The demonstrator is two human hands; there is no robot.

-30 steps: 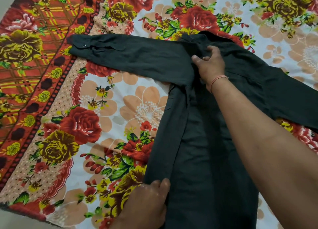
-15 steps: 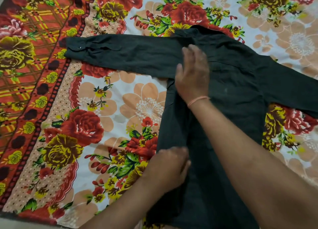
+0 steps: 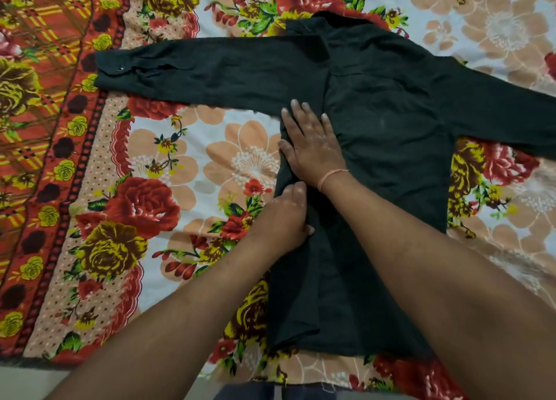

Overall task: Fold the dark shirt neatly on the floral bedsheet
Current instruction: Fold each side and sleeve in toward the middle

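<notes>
Dark shirt [image 3: 391, 128] flat on floral bedsheet [image 3: 180, 174], centre-right, sleeves out left and right, left side folded inward. Right hand [image 3: 313, 150] presses the fold, fingers [image 3: 296, 110] straight, slightly apart. Left hand [image 3: 282, 216] just nearer, on the fold edge; its fingers bent, grip on cloth: cannot tell.

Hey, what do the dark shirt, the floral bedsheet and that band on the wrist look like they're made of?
The dark shirt looks like matte woven cloth, probably cotton: soft creases, no sheen. The floral bedsheet seems thin printed woven fabric, matte, frayed at the near edge. The wrist band looks like thin pinkish thread, too small to be sure.
</notes>
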